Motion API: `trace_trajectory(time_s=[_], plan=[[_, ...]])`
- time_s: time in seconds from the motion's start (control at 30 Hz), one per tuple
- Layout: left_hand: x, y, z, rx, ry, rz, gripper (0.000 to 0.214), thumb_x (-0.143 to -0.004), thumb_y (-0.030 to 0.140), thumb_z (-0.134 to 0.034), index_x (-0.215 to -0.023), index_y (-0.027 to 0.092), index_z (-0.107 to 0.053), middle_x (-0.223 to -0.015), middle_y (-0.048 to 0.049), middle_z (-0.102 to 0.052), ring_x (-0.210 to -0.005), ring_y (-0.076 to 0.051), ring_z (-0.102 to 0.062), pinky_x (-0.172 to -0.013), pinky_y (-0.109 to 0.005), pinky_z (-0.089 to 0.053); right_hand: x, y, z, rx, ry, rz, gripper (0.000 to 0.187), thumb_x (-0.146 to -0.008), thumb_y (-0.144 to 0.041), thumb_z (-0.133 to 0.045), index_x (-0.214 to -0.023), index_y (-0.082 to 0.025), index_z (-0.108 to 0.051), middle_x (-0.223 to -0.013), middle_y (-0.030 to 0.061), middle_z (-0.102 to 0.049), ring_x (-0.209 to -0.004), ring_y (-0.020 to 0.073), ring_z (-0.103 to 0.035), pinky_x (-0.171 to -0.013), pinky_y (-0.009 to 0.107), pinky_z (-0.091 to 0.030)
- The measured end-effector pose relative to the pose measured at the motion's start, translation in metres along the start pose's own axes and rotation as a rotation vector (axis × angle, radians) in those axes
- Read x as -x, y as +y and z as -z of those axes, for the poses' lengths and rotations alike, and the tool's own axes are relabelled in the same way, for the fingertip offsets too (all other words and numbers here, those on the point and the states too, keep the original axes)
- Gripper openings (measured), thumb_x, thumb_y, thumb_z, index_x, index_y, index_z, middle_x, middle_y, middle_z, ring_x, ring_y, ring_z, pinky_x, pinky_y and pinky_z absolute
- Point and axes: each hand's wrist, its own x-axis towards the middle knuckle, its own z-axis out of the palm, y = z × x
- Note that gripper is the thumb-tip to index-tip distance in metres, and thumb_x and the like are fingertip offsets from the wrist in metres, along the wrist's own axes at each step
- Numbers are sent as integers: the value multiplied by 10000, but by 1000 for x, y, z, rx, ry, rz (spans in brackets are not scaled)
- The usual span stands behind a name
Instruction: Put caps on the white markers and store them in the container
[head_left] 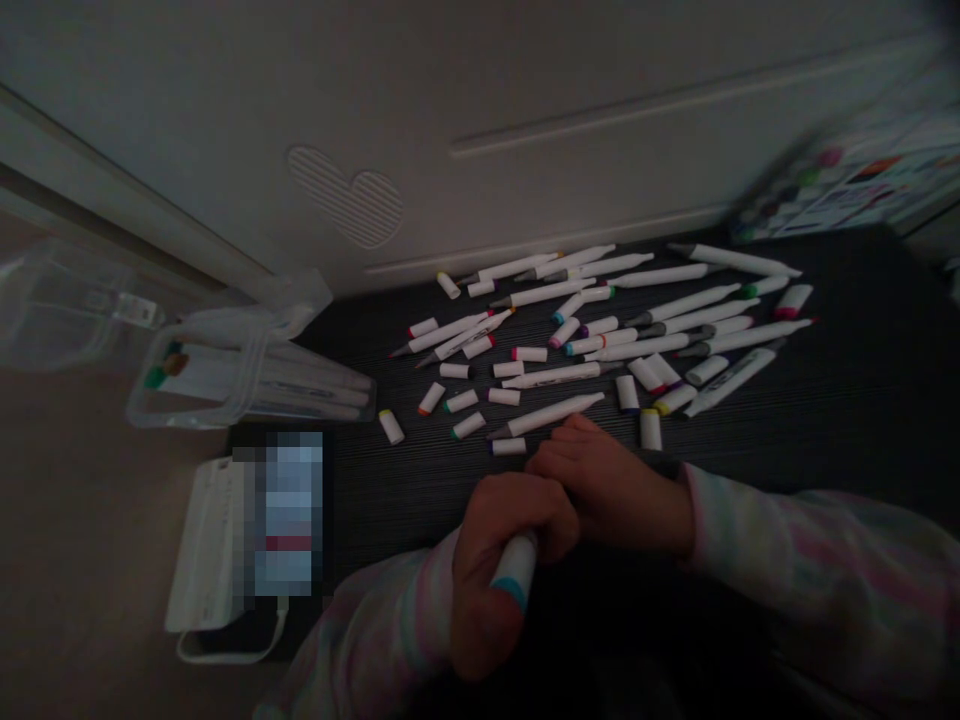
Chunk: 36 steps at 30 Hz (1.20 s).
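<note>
My left hand (499, 560) is closed around a white marker (517, 562), whose teal-banded end shows below my fingers. Pressed against its far side is my right hand (600, 485), fingers curled; whatever it grips is hidden. Just beyond my hands, an uncapped white marker (551, 414) lies on the dark table (360, 480). More uncapped markers (660, 275) are scattered behind it. Among them lie several loose caps with coloured ends, such as a yellow-ended cap (391, 426) and a purple-ended cap (508, 447).
At left lies a clear plastic case (315, 385) holding markers, its lid (67, 310) open. Nearer stand a phone (289, 520) and a white box-shaped device (206, 545) with a cable (240, 657). A printed marker pack (862, 180) leans at back right against a pale panel (570, 120).
</note>
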Motion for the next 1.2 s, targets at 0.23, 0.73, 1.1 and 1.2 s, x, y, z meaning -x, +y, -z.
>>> trace_trajectory(time_s=[0.23, 0.73, 1.1, 1.2], plan=[[-4, 16, 1, 143, 48, 119, 486, -740, 641, -248, -596, 185, -335, -516, 20, -320, -492, -107, -359, -491, -284, -324, 1, 1, -1, 1, -10, 8, 161, -754, -319, -534, -804, -166, -551, -711, 17, -575, -700, 161, -476, -694, 310, -262], [-7, 11, -2, 229, 82, 124, 481, -698, 635, -321, -541, 181, -348, -469, 19, -314, -447, -99, -311, -457, -274, -262, 1, 0, -2, 9, 4, 8, 135, -754, -294, -528, -787, -165, -548, -708, 20, -576, -699, 163, -480, -689, 309, -266], [-4, 10, -2, 115, 84, 40, 448, -762, 601, -232, -612, 189, -324, -511, 22, -317, -479, -107, -363, -482, -278, -340, 0, 0, -1, -2, -3, 1, 157, -749, -316, -539, -789, -165, -551, -706, 21, -576, -695, 161, -473, -689, 307, -265], [-3, 14, -2, 148, 121, 89, 464, -747, 623, -263, -614, 186, -347, -522, 14, -337, -497, -116, -371, -500, -293, -342, 0, 0, -1, -9, -10, -7, 168, -758, -326, -528, -793, -163, -554, -710, 23, -577, -701, 163, -478, -694, 309, -268]])
